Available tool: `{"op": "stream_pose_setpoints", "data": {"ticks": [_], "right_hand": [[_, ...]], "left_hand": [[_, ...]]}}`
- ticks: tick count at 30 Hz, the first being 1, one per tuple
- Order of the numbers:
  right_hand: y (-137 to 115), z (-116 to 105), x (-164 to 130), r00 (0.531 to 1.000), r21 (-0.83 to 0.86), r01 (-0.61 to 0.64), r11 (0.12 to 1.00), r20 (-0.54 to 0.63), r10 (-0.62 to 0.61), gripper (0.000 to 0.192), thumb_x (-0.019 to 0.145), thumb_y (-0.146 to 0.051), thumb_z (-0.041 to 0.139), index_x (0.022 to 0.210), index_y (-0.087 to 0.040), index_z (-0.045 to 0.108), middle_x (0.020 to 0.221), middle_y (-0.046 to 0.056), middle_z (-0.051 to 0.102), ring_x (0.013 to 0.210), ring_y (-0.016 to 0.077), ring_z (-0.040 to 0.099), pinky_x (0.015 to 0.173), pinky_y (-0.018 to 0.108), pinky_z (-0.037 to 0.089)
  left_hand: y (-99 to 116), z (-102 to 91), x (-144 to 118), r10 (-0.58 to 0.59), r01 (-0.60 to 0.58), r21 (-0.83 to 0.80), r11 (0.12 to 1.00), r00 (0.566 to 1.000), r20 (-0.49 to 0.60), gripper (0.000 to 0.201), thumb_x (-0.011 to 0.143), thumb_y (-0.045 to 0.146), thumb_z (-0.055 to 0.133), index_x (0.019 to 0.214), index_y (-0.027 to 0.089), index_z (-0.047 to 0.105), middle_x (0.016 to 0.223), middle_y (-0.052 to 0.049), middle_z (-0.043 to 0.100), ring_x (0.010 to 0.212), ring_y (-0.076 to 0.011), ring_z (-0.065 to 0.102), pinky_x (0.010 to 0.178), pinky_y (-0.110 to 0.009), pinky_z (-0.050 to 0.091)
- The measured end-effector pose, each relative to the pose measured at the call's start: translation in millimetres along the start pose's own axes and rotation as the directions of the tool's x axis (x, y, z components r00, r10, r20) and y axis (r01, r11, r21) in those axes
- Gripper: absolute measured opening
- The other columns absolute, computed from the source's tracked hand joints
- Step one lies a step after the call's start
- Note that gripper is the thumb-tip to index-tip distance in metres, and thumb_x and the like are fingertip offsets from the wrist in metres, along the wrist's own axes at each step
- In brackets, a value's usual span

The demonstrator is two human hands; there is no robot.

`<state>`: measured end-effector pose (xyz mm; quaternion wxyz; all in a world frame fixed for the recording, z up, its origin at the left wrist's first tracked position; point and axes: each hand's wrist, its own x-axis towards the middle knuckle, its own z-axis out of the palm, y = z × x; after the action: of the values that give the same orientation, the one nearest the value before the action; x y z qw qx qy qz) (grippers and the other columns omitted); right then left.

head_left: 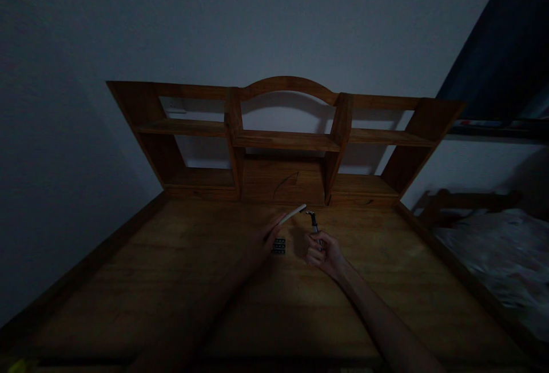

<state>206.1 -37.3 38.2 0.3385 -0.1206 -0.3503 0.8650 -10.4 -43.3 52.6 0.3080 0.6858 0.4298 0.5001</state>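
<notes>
Dim light, wooden tabletop (180, 281) with a shelved hutch (285, 138) at the far edge. My right hand (322, 253) is closed around the lower handle of a razor (314, 223), held upright over the tabletop, its head end toward the far side. My left hand (263, 240) pinches one end of a pale, flat strip (294, 214) (likely the razor's cap or a blade piece; too dark to be sure), fingers nearly closed on it, its free end pointing right and just beside the razor head, not touching as far as I can tell. A small dark cartridge tray (278, 245) lies on the tabletop between my hands, just right of my left fingers. Judgement on handling: razor is light and stiff, handle thin and probably slick, so grip low on the handle and keep fingertips off the head. The pale strip looks thin, light, easily dropped; hold by the end or edges only. A bed (493, 258) lies to the right.
</notes>
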Motion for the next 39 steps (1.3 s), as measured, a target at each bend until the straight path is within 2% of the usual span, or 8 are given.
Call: {"op": "stream_pose_setpoints", "data": {"ticks": [3,11,15,20,27,32,36,39], "right_hand": [[-0.3,0.7,-0.8,1.000,0.028,-0.003,1.000,-0.012,0.003,0.028,0.079,-0.030,0.047,0.057,-0.020,0.034,0.038,-0.010,0.021,0.032,0.0066,0.013,0.036,0.022,0.019],[-1.4,3.8,-1.7,1.000,0.030,0.002,1.000,0.009,-0.002,0.028,0.081,-0.030,0.043,0.057,-0.020,0.036,0.038,-0.009,0.020,0.032,0.0069,0.015,0.038,0.023,0.019],[-2.1,7.1,-1.6,1.000,0.026,0.011,1.000,0.014,-0.011,0.028,0.081,-0.030,0.044,0.056,-0.020,0.035,0.037,-0.009,0.020,0.031,0.0069,0.014,0.036,0.023,0.018],[-1.8,6.8,-1.1,1.000,0.000,0.009,1.000,0.013,-0.009,0.030,0.081,-0.032,0.046,0.056,-0.021,0.032,0.038,-0.010,0.019,0.030,0.0067,0.012,0.036,0.022,0.017],[-1.3,2.9,-1.5,1.000,-0.010,-0.003,1.000,0.024,0.003,0.030,0.081,-0.033,0.043,0.056,-0.021,0.032,0.037,-0.009,0.021,0.031,0.0078,0.016,0.039,0.024,0.019],[-1.4,3.0,-1.8,1.000,0.010,0.009,1.000,0.014,-0.009,0.031,0.081,-0.032,0.045,0.055,-0.021,0.031,0.037,-0.009,0.019,0.031,0.0070,0.013,0.037,0.023,0.018],[-1.6,2.3,-1.9,1.000,0.016,0.008,1.000,0.013,-0.009,0.030,0.081,-0.032,0.046,0.056,-0.020,0.033,0.038,-0.010,0.018,0.031,0.0068,0.013,0.037,0.022,0.020],[-1.2,0.9,-1.9,1.000,0.017,0.006,1.000,0.009,-0.006,0.030,0.081,-0.033,0.045,0.056,-0.021,0.033,0.038,-0.010,0.019,0.031,0.0070,0.014,0.038,0.022,0.020]], "left_hand": [[0.6,-2.5,1.4,-0.037,0.033,-0.061,0.998,0.997,-0.063,0.042,0.091,0.043,0.042,0.127,0.025,0.055,0.131,0.000,0.057,0.123,-0.0213,0.051,0.108,-0.041,0.036],[6.6,-3.3,-0.2,0.042,-0.043,0.009,0.999,0.996,0.084,0.040,0.092,0.039,0.041,0.129,0.028,0.053,0.133,0.002,0.055,0.126,-0.0201,0.048,0.110,-0.039,0.034],[5.1,-5.3,-0.3,0.024,-0.024,0.021,0.999,0.999,0.031,0.041,0.092,0.039,0.042,0.131,0.030,0.050,0.135,0.002,0.053,0.124,-0.0205,0.049,0.107,-0.040,0.038],[3.6,-5.0,-0.4,0.040,-0.042,0.021,0.999,0.995,0.087,0.041,0.093,0.037,0.040,0.132,0.029,0.048,0.136,0.002,0.052,0.127,-0.0195,0.047,0.110,-0.041,0.035],[-0.7,-3.4,0.0,0.069,-0.070,0.050,0.996,0.997,0.020,0.041,0.092,0.038,0.042,0.132,0.029,0.048,0.135,0.001,0.053,0.124,-0.0207,0.050,0.108,-0.042,0.037],[3.3,-3.1,-0.8,0.062,-0.066,0.060,0.996,0.996,0.057,0.042,0.093,0.037,0.041,0.133,0.031,0.046,0.135,0.002,0.052,0.126,-0.0196,0.048,0.110,-0.040,0.035],[5.7,-4.2,-1.5,0.042,-0.042,0.054,0.998,0.999,-0.001,0.044,0.093,0.038,0.040,0.136,0.031,0.042,0.139,0.003,0.049,0.129,-0.0195,0.044,0.110,-0.041,0.034],[7.2,-4.7,-1.6,0.045,-0.048,0.052,0.998,0.997,0.063,0.044,0.093,0.039,0.040,0.135,0.031,0.043,0.139,0.003,0.048,0.130,-0.0195,0.042,0.111,-0.041,0.032]]}}
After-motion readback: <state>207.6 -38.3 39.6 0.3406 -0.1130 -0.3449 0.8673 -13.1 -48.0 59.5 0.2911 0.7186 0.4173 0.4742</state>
